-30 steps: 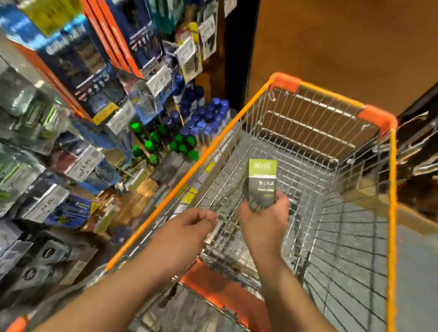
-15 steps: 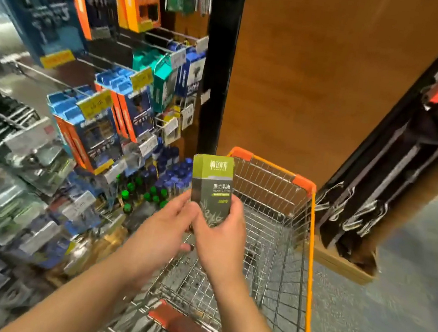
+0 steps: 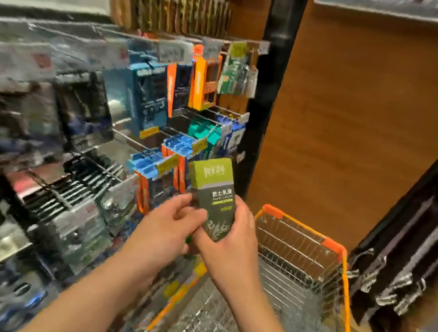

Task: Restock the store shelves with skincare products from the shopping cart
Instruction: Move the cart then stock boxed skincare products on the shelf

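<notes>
Both the left hand (image 3: 169, 225) and right hand (image 3: 230, 239) gripped one green box (image 3: 213, 193) above the cart (image 3: 340, 254); it was not yet on the shelves (image 3: 121, 136).

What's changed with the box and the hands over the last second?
The green box came up out of the cart toward the hanging packs. The left hand, empty a second ago, joined it and now holds its left edge. The right hand kept its grip throughout; the cart stayed put.
</notes>
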Available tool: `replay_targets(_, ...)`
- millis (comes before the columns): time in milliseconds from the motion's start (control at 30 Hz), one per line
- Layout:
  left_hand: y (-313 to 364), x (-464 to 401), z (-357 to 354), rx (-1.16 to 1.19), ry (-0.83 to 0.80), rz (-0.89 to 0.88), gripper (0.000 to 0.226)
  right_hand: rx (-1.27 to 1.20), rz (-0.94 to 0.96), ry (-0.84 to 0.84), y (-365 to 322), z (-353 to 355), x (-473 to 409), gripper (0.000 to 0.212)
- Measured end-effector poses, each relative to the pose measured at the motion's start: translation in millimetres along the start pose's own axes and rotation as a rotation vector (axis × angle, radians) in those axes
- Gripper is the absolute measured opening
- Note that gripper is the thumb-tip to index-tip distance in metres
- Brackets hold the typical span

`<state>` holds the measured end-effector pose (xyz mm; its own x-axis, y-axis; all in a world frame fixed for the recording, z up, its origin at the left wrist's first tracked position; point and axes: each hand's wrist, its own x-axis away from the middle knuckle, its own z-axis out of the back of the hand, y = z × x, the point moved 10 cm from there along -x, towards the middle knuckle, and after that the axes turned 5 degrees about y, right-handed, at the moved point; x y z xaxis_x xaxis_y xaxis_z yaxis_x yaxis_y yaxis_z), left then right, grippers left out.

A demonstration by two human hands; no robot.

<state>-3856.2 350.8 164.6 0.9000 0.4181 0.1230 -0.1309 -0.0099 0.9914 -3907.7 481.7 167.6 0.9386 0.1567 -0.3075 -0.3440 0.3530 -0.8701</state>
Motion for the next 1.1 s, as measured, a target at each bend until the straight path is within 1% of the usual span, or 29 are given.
replay_targets(100,22.4,9.5,41.9,-0.012,0.073,-0.045,0.021,0.018,0.125,-0.077,-38.4,-31.9,0.4,0.093)
replay_targets(167,30.6,13.3,72.6,-0.015,0.130,-0.049,0.020,0.003,0.190,-0.126,-63.5,-52.4,2.7,0.096)
replay_targets(367,57.0,37.2,162.2,-0.025,0.225,-0.125,0.027,-0.096,0.389,-0.225,-131.2,-112.7,15.4,0.087)
replay_targets(433,60.1,44.9,193.3,0.008,0.273,-0.140,0.031,-0.129,0.435,-0.257,-149.6,-133.5,22.2,0.082)
replay_targets(533,65.7,56.7,234.2,-0.010,0.343,-0.157,0.035,-0.138,0.505,-0.307,-178.1,-163.5,32.6,0.083)
replay_targets(633,73.6,69.1,271.7,-0.046,0.444,-0.189,0.037,-0.105,0.597,-0.288,-207.8,-185.9,40.2,0.080)
replay_targets(667,77.8,74.3,281.7,-0.070,0.478,-0.199,0.042,-0.096,0.619,-0.279,-217.5,-192.1,41.9,0.078)
replay_targets(733,84.3,82.2,301.3,-0.088,0.524,-0.225,0.051,-0.101,0.634,-0.287,-236.7,-207.2,45.5,0.070)
replay_targets(833,93.1,88.8,320.9,-0.130,0.595,-0.276,0.039,-0.156,0.604,-0.346,-256.1,-224.4,49.5,0.055)
replay_targets(933,103.9,95.5,338.0,-0.207,0.622,-0.300,0.040,-0.190,0.602,-0.340,-279.8,-235.5,52.1,0.045)
replay_targets(967,106.3,96.7,342.8,-0.218,0.622,-0.308,0.043,-0.205,0.596,-0.326,-287.7,-237.5,50.8,0.044)
replay_targets(1033,109.4,98.8,353.2,-0.195,0.621,-0.323,0.062,-0.250,0.577,-0.304,-302.6,-242.0,46.2,0.043)
replay_targets(1100,109.5,101.5,365.8,-0.147,0.645,-0.332,0.074,-0.293,0.545,-0.295,-314.7,-250.5,38.6,0.046)
